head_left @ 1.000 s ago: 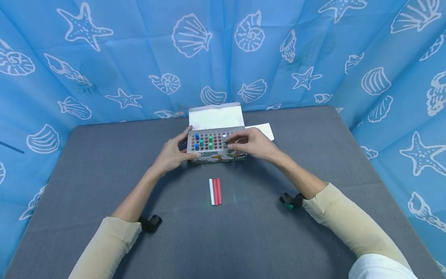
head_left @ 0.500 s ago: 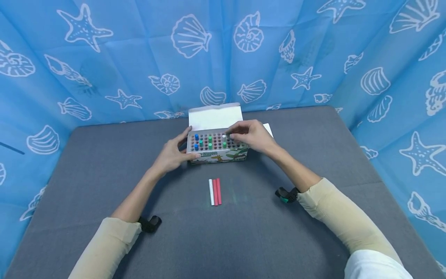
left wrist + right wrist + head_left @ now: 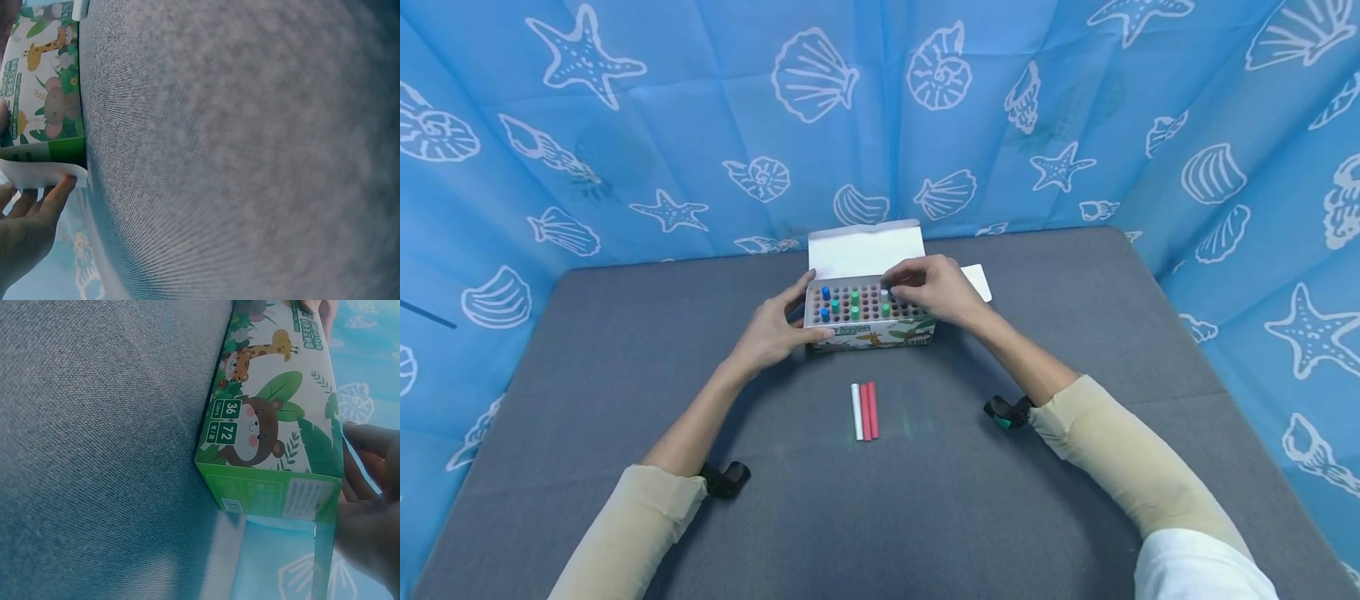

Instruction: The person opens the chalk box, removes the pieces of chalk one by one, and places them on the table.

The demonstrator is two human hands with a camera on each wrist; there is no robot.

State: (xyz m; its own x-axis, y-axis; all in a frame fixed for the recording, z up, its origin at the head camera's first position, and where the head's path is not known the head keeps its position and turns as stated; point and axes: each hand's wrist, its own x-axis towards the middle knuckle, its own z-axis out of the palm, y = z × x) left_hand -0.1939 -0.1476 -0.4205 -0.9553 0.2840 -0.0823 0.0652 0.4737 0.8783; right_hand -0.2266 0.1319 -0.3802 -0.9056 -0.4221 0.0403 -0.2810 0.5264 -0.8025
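An open chalk box (image 3: 872, 337) with animal pictures stands at the table's back, its top a grid of holes. Blue, green and white chalk sticks stand in several holes. My left hand (image 3: 771, 332) holds the box's left end, thumb on the front; in the left wrist view its fingers touch a white end flap (image 3: 37, 175). Over the box's right half, my right hand (image 3: 936, 290) has thumb and fingers bent close beside the white chalk stick (image 3: 883, 296). Whether they pinch it is hidden. In the right wrist view that hand (image 3: 372, 506) is beside the box's upper edge.
In front of the box, a white chalk stick (image 3: 857, 412) and two red chalk sticks (image 3: 869, 412) lie side by side on the grey tabletop (image 3: 775, 500). The box lid (image 3: 867, 252) stands raised behind; a side flap (image 3: 976, 282) sticks out right. A blue curtain (image 3: 700, 108) hangs beyond.
My right hand has moved back from the front row, uncovering a green chalk stick in its hole, and is now at the white one. My left hand stays on the box.
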